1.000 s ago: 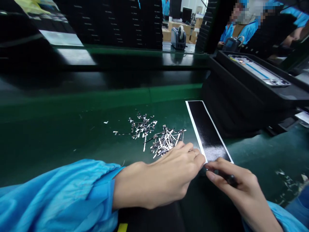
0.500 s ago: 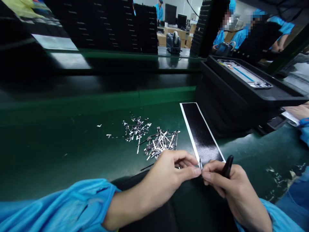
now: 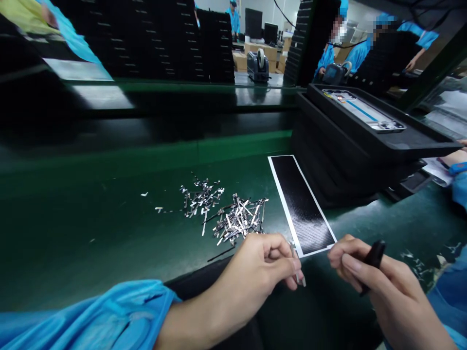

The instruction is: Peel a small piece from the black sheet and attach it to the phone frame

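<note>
- Thin metal strip [image 3: 296, 265] pinched between thumb and forefinger of our left hand [image 3: 260, 272], hanging near upright just off the table's near edge, at 6 o'clock from the black sheet [image 3: 301, 204].
- Other left fingers curled into the palm; blue sleeve [image 3: 91, 321] runs back to 8 o'clock.
- Our right hand [image 3: 383, 287] sits at 3 o'clock from the strip, apart from it, fingers closed round a black pen-like tool [image 3: 370, 262]; thumb lies along the top, tip of the tool hidden.
- Black sheet has a white border, lies flat on the green table [image 3: 73, 218], long axis running 11 to 5 o'clock; near corner just beside the strip.
- Pile of loose metal strips [image 3: 226, 211] at 11 o'clock from the left hand, a few strays further out to 9 o'clock.
- Stack of black trays [image 3: 339, 150] at 1 o'clock; top one holds a phone frame [image 3: 365, 111].
- Tape dispenser [image 3: 257, 65] at 12 o'clock, far bench.
- Other people in blue behind the trays; someone's sleeve at the right edge.
</note>
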Demonstrator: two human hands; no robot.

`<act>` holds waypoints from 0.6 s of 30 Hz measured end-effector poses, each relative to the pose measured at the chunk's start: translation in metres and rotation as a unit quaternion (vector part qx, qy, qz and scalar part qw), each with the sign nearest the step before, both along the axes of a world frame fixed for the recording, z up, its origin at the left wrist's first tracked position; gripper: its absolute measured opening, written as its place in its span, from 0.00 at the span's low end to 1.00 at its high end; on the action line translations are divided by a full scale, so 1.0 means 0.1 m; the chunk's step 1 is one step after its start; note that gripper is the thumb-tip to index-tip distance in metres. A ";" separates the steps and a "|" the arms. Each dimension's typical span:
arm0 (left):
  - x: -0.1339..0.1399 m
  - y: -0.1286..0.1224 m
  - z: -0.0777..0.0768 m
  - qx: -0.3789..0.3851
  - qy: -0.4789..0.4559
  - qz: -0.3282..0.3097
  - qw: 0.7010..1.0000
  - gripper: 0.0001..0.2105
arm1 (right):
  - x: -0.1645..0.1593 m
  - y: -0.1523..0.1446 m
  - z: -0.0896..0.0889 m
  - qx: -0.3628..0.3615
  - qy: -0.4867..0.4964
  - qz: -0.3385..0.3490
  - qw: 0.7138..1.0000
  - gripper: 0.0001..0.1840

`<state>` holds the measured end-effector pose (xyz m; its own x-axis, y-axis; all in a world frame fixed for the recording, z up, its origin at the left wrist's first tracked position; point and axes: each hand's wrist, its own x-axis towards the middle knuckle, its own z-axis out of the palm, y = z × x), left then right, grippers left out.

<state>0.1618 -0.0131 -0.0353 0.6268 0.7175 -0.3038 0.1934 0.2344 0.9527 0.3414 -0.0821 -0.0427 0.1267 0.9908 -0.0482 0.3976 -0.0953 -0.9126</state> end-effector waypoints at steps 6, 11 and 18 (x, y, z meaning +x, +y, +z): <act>-0.04 -0.12 -0.19 0.463 0.097 -0.083 0.877 0.09 | 0.10 -0.15 0.00 0.112 -0.139 -0.041 0.983 0.13; 0.00 -0.16 -0.27 0.783 0.131 -0.189 0.578 0.12 | 0.23 -0.23 -0.12 0.033 -0.096 -0.073 0.992 0.07; -0.04 -0.29 -0.29 0.772 0.189 -0.268 0.544 0.13 | 0.23 -0.31 -0.18 -0.041 -0.057 -0.141 0.987 0.11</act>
<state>0.1575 -0.0422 -0.0645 0.9739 0.0454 0.2223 0.0908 -0.9759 -0.1984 0.3644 -0.1135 -0.0604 0.4065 0.9085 -0.0968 0.4451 -0.2894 -0.8475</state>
